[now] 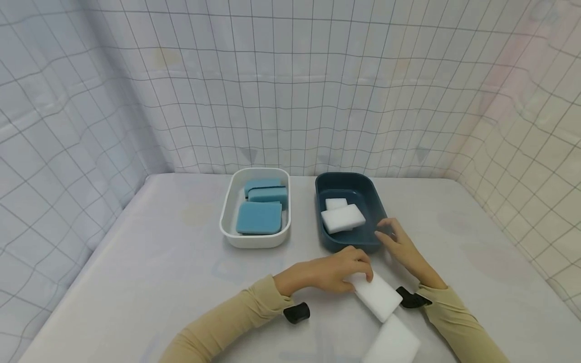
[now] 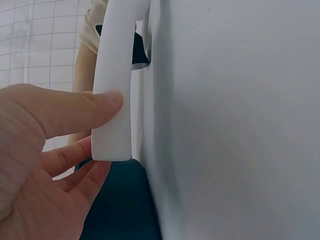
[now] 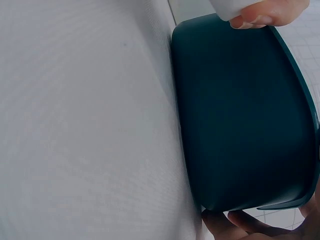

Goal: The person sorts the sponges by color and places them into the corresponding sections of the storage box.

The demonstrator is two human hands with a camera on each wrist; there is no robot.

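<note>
A white sponge block [image 1: 378,296] is pinched between the thumb and fingers of my left hand [image 1: 341,270], in front of the dark teal bin [image 1: 333,244]. In the left wrist view the thumb presses one broad face of the sponge [image 2: 114,65], with fingers behind it. My right hand [image 1: 401,249] grips the bin at its right front corner; in the right wrist view its fingers [image 3: 240,227] touch the bin's side. Inside the bin lie white sponges [image 1: 343,218]. Another white sponge [image 1: 394,343] lies on the table close to me, overlapped in view by the held one.
To the left of the teal bin stands a white bin [image 1: 255,242] with several blue sponges [image 1: 259,218] in it. Both bins rest on a white-covered table [image 1: 181,262]. Gridded white curtains [image 1: 281,91] enclose the back and sides.
</note>
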